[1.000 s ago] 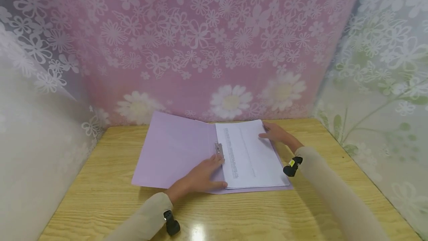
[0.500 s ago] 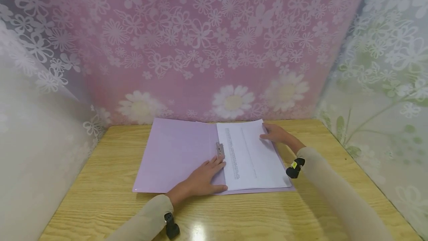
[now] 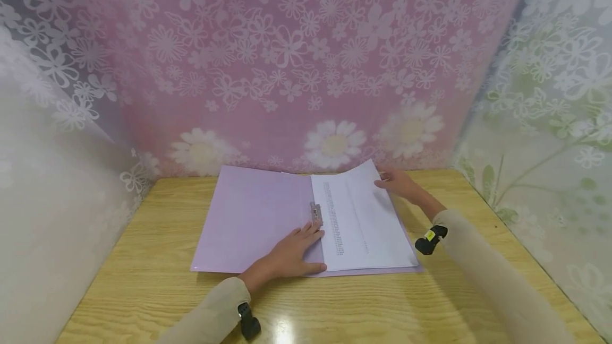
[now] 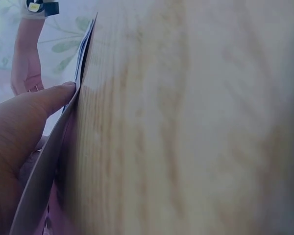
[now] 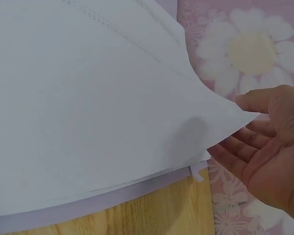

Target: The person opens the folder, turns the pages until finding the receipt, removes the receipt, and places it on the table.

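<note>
A light purple folder [image 3: 253, 219] lies spread on the table, a stack of printed white paper [image 3: 363, 227] on its right half. By the spine sits a metal clip [image 3: 316, 213]. My left hand [image 3: 291, 254] rests with extended fingers across the spine, fingertips at the clip and thumb on the paper's lower left corner. At the far right corner my right hand [image 3: 401, 185] pinches the top sheet [image 5: 137, 112], thumb above and fingers below, and that corner is bent upward. In the left wrist view, the left thumb [image 4: 59, 95] lies over the edge of the papers.
The wooden table [image 3: 306, 312] extends around the folder on both sides and in front. A pink floral curtain [image 3: 268, 68] hangs close behind the table's back edge. Pale floral sheets flank it left and right. A black wrist camera [image 3: 430, 240] is strapped on the right sleeve.
My right hand has taken the top sheet's far right corner and raised it, moving slightly rightward. The left folder cover has settled lower. My left hand stays nearly in place.
</note>
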Demonstrator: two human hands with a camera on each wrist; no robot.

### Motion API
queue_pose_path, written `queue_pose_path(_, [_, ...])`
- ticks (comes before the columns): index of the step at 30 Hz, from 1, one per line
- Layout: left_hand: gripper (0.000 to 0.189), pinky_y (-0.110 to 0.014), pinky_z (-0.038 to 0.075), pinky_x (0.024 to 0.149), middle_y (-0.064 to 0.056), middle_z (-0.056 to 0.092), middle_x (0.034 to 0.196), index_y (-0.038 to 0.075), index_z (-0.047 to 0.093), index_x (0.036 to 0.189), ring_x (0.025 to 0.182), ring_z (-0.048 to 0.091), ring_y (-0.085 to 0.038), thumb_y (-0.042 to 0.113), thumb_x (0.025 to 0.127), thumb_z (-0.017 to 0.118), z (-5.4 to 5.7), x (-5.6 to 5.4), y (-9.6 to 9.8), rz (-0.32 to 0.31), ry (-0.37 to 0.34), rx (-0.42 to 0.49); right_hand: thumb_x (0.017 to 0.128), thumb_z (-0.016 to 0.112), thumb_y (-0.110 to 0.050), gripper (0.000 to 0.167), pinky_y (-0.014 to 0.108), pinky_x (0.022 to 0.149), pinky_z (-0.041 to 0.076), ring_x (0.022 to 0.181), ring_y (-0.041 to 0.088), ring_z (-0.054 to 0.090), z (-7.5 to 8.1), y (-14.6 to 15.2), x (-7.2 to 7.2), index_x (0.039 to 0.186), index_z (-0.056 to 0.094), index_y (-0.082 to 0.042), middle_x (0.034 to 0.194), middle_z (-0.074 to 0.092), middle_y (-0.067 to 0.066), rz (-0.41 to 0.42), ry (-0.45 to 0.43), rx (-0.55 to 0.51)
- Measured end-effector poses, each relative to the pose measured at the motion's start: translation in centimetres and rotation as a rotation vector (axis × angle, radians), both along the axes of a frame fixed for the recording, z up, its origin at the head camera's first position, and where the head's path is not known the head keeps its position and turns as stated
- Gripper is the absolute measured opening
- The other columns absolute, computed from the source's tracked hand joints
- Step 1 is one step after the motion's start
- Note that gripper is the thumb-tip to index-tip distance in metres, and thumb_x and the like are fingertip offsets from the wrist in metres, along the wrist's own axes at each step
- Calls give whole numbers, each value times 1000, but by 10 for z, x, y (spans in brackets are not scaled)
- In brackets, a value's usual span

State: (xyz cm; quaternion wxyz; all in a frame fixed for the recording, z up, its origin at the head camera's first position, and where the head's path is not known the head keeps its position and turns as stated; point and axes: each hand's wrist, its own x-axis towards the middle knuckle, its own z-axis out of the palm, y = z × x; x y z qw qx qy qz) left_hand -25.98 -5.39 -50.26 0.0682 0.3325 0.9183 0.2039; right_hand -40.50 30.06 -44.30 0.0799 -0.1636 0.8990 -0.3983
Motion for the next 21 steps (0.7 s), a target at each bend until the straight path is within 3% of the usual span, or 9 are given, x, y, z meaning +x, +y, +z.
queue_pose_path(4, [87, -50, 23, 127, -5, 19, 172, 12, 34, 160, 159, 18, -28, 59, 93, 64, 2, 0, 0, -5, -3, 1, 108, 51, -34, 71, 58, 106, 49, 137, 51, 46, 14, 4, 8, 158, 24, 8, 157, 34, 34, 40, -169, -56])
queue_pose_path(8, [86, -50, 23, 127, -5, 18, 172, 12, 33, 160, 159, 17, -28, 59, 94, 63, 2, -1, 1, -7, -4, -20, 111, 38, -42, 67, 48, 101, 55, 129, 41, 58, 24, 6, 19, 158, 25, 5, 151, 44, 30, 100, -321, -161])
queue_pose_path(14, [85, -50, 23, 127, -5, 19, 172, 12, 34, 160, 159, 18, -27, 57, 94, 64, 6, -1, 3, 1, -10, -39, 114, 19, -31, 48, 34, 83, 60, 100, 16, 71, 24, 7, 34, 144, 47, -6, 119, 68, 4, 291, -503, -410])
queue_pose_path(16, [85, -50, 23, 127, -5, 19, 172, 13, 35, 160, 159, 18, -27, 57, 94, 64, 7, -1, 3, 5, -20, -39, 114, 17, -27, 46, 31, 80, 60, 94, 13, 71, 20, 5, 38, 137, 54, -9, 111, 70, -1, 366, -532, -462])
queue_pose_path(18, [85, -49, 22, 128, -4, 18, 172, 13, 35, 160, 159, 17, -27, 57, 94, 64, 9, 0, 3, 13, -47, -18, 114, 19, -24, 45, 31, 82, 60, 96, 12, 69, 15, 2, 44, 137, 55, -10, 111, 69, -3, 420, -522, -446])
queue_pose_path(21, [84, -50, 23, 127, -4, 18, 172, 14, 34, 160, 160, 15, -27, 57, 94, 64, 11, 0, 3, 32, -103, 40, 112, 33, -21, 44, 36, 94, 57, 116, 17, 65, 11, -9, 53, 154, 41, -12, 136, 63, 6, 416, -470, -342])
